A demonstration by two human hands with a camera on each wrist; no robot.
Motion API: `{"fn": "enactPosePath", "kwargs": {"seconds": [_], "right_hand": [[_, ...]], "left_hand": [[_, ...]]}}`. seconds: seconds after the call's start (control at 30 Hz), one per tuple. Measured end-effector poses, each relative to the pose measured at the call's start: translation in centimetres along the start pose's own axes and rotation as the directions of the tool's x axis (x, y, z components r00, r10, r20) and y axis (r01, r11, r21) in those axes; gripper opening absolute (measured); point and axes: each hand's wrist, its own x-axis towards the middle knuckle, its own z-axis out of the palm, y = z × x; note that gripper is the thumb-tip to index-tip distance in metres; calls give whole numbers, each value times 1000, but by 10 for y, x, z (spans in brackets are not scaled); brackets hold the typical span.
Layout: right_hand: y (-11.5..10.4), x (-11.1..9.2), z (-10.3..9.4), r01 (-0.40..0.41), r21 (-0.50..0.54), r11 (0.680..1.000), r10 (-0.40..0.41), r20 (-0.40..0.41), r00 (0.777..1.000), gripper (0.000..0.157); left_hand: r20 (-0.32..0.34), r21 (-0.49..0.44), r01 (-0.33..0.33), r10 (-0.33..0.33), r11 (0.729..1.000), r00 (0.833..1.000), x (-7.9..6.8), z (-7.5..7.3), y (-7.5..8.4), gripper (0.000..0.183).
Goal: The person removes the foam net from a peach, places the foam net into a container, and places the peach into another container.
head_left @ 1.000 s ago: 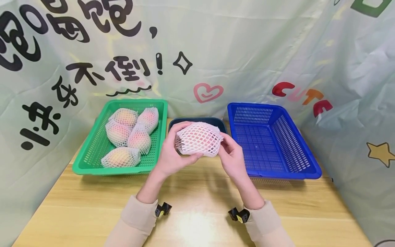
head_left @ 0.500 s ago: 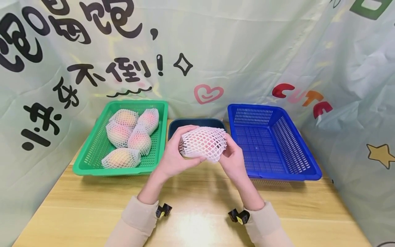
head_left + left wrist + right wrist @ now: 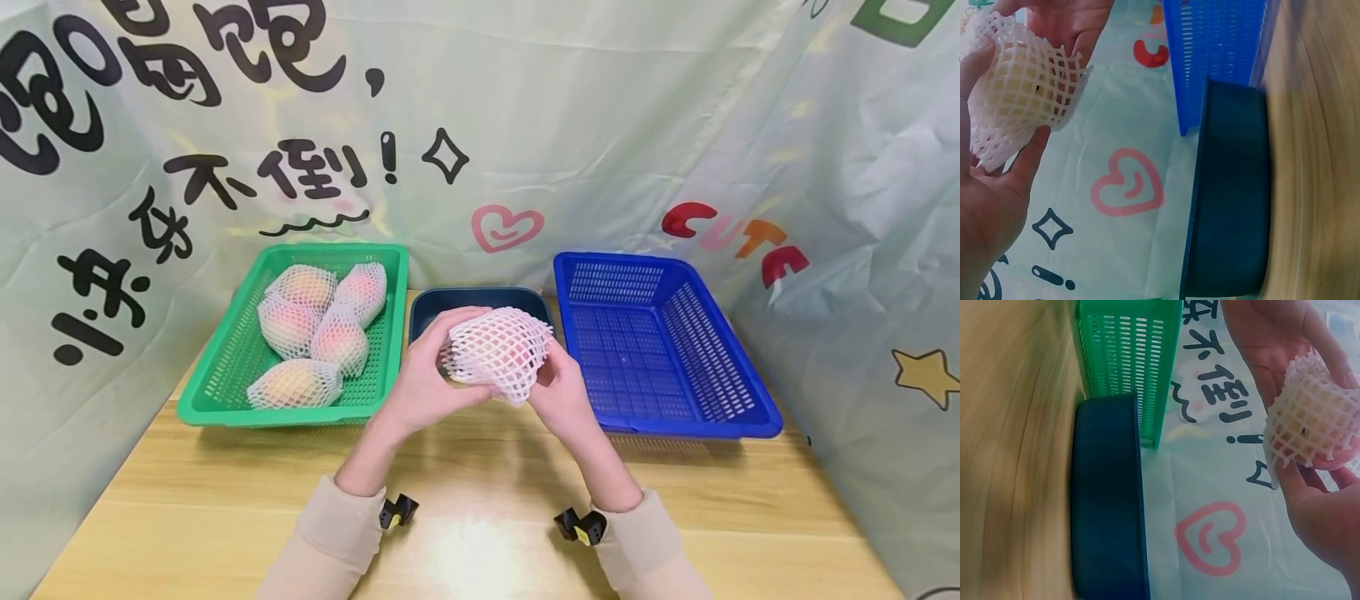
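Note:
In the head view a peach in a white foam net (image 3: 501, 350) is held up in front of the dark blue bin. My left hand (image 3: 429, 375) grips its left side, the thumb across the front and the fingers behind. At the other end my right hand (image 3: 561, 387) holds the edge of the net between thumb and fingers. Pale yellow fruit shows through the mesh (image 3: 1019, 90) in the left wrist view. Seen from the right wrist, the net's open end (image 3: 1316, 425) bares a bit of pink skin between the hands.
A green basket (image 3: 402, 333) with several netted peaches (image 3: 294, 383) stands on the left. The dark blue bin (image 3: 480, 293) sits behind the hands, and a blue basket (image 3: 622, 358) stands to the right. All rest on a wooden table (image 3: 465, 500) before a printed cloth (image 3: 615, 125).
Both hands have brought the netted peach slightly right and lower, turning it. The net's right end has swung down toward the front. The baskets stay where they were.

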Motion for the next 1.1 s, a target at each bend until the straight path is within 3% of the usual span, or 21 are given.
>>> {"fn": "enactPosePath", "kwargs": {"seconds": [0.5, 0.77, 1.1], "right_hand": [[-1, 0, -3, 32, 33, 999, -31, -21, 999, 58], [0, 0, -5, 67, 32, 997, -66, -20, 998, 60], [-2, 2, -7, 7, 1, 1000, -6, -45, 999, 61]], "left_hand": [[2, 6, 20, -20, 1000, 1000, 1, -3, 4, 85], [-16, -26, -13, 13, 1000, 1000, 1, -4, 2, 77], [-53, -53, -10, 7, 999, 999, 0, -6, 2, 62]]}}
